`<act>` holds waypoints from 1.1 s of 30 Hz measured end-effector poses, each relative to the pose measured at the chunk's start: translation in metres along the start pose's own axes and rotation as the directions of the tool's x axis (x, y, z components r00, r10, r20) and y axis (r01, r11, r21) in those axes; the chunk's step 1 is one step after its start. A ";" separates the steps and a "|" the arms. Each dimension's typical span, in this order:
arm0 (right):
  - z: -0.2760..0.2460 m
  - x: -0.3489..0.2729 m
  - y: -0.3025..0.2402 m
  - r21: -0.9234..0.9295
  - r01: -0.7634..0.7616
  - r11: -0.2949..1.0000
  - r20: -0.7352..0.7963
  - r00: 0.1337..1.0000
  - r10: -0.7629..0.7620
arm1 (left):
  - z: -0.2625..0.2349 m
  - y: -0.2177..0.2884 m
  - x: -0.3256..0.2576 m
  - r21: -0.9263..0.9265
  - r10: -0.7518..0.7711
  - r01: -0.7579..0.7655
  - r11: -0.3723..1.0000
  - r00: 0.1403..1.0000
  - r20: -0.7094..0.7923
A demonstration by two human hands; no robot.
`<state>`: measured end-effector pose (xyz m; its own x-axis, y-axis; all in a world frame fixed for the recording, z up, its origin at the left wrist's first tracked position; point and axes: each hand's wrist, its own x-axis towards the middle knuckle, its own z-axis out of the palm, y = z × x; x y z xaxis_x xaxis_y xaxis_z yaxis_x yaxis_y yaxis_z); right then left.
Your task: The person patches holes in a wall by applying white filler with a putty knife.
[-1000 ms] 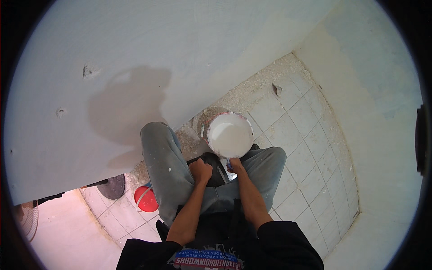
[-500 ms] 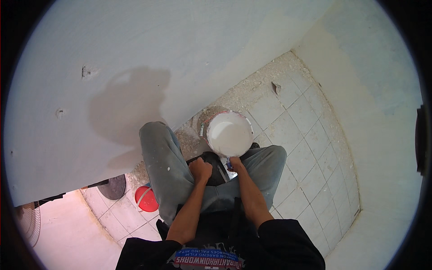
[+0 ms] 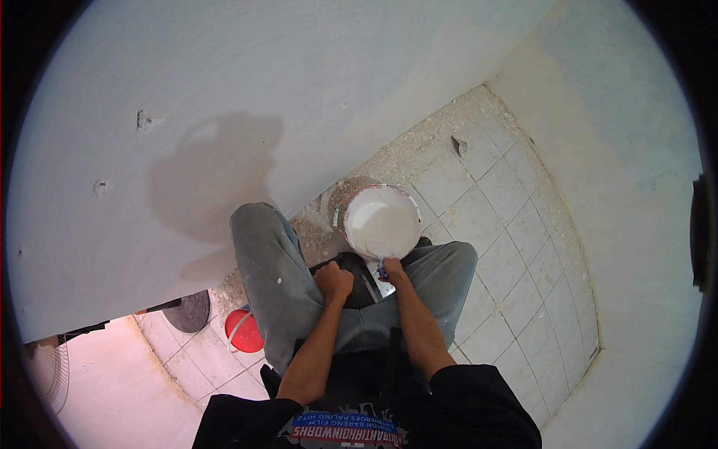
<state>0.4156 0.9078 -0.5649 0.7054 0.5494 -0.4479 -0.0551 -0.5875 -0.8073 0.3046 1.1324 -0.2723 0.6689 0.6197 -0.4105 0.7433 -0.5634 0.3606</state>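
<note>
A round bucket point(image 3: 384, 222) of white, paint-like material stands on the floor between my feet, its rim smeared. My right hand point(image 3: 393, 274) is closed just below the near rim, around a small blue-handled tool point(image 3: 382, 268); the rest of the tool cannot be made out. Over a black object point(image 3: 361, 283) between my thighs, my left hand point(image 3: 334, 282) is curled into a fist. Whether it grips anything is hidden by the fingers. Both forearms rest close to my grey trousers point(image 3: 273, 292), and my knees are spread wide.
A pale wall point(image 3: 336, 90) with chipped holes rises at the left, another wall point(image 3: 636, 224) at the right. Dusty debris point(image 3: 389, 165) lines the floor's edge, and a small shard point(image 3: 458, 146) lies on the tiles. Behind my left leg are a red bucket point(image 3: 243, 331) and a fan point(image 3: 52, 374).
</note>
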 end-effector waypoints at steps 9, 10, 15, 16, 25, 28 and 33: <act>0.048 -0.020 -0.155 0.544 -0.605 0.582 0.123 0.743 0.658 | -0.002 -0.052 0.004 0.043 -0.142 0.144 0.989 0.989 -0.034; 0.056 -0.019 -0.157 0.520 -0.667 0.534 0.179 0.696 0.695 | -0.003 -0.058 0.004 0.048 -0.160 0.162 0.986 0.986 -0.042; 0.011 -0.002 -0.045 0.168 -0.327 0.930 -0.021 0.942 0.335 | 0.003 -0.015 0.004 -0.007 -0.061 0.061 0.998 0.998 -0.026; 0.042 -0.002 -0.090 0.414 -0.509 0.755 -0.021 0.823 0.567 | -0.001 -0.042 0.004 0.021 -0.130 0.131 0.991 0.990 -0.048; 0.025 -0.027 -0.189 0.631 -0.523 0.573 -0.155 0.638 0.754 | -0.001 -0.046 0.002 0.005 -0.134 0.134 0.991 0.990 -0.046; 0.019 -0.031 -0.201 0.631 -0.505 0.589 -0.044 0.734 0.678 | 0.000 -0.043 0.002 0.020 -0.119 0.120 0.993 0.991 -0.058; 0.016 -0.034 -0.203 0.726 -0.441 0.528 0.115 0.834 0.539 | -0.001 -0.039 0.002 -0.004 -0.130 0.130 0.991 0.991 -0.027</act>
<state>0.3919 1.0182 -0.3920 0.4779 0.2097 -0.8530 -0.8531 -0.1204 -0.5076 0.2775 1.1561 -0.2860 0.5663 0.7022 -0.4316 0.8241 -0.4755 0.3078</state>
